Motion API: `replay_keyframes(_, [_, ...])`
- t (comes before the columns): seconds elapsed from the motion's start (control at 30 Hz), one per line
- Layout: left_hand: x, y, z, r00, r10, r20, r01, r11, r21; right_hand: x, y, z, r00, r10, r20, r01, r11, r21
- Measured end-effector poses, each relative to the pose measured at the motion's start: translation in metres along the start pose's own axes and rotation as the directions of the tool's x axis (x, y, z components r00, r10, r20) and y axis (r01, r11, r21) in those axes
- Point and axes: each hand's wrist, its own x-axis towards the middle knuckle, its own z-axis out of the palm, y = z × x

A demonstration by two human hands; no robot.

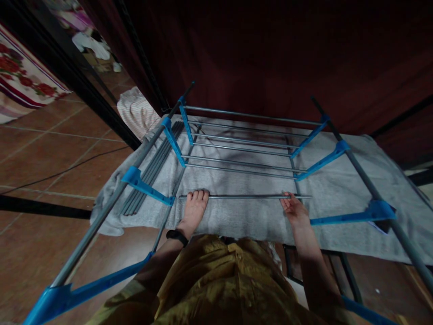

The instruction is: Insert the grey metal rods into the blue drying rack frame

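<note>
A thin grey metal rod [243, 197] lies level across my front, just above or on the grey blanket [237, 216]. My left hand [196, 205], with a dark band at the wrist, has its fingers curled over the rod near its left end. Towards the other end, my right hand [293, 207] grips it between thumb and fingers. The rod's left tip is close to a blue plastic bracket [149, 191] of a shoe-rack-like frame. At the right, another blue bracket [348, 217] reaches inward. Several crossbars [237, 146] span the frame beyond my hands.
Thick grey side poles [108, 212] run along both sides of the frame. A bundle of loose grey rods [152, 171] lies on the blanket at left. Behind hangs a dark red curtain [250, 58]. Black metal bars [84, 95] cross the left, above a tiled floor [50, 149].
</note>
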Motion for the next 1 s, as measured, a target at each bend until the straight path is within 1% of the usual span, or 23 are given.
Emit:
replay_keyframes(0.1, [0.001,0.001,0.003,1.000,0.011,0.002,-0.011,1.000,0.018,0.003,0.003,-0.001,1.000,-0.010,-0.001,0.010,1.000,-0.010])
replay_keyframes(0.23, [0.001,0.001,0.005,1.000,0.019,-0.012,-0.018,1.000,0.020,0.004,0.005,-0.003,1.000,0.006,0.002,-0.006,1.000,0.020])
replay_keyframes(0.57, [0.000,0.004,0.008,0.996,0.069,-0.049,-0.062,0.989,0.134,0.006,0.009,-0.007,1.000,0.009,0.007,-0.010,0.996,0.087])
replay_keyframes(0.67, [0.000,0.004,0.008,0.997,0.070,-0.045,-0.064,0.990,0.123,0.005,0.009,-0.009,1.000,-0.003,0.023,0.000,0.994,0.111])
replay_keyframes(0.83, [-0.001,0.005,0.009,0.998,0.046,-0.034,-0.044,0.997,0.060,0.004,0.011,-0.012,0.999,-0.012,0.046,0.006,0.991,0.131])
replay_keyframes(1.0, [-0.002,0.004,0.008,0.998,0.061,-0.027,-0.059,0.995,0.083,0.006,0.014,-0.013,0.998,-0.024,0.054,0.017,0.990,0.137])
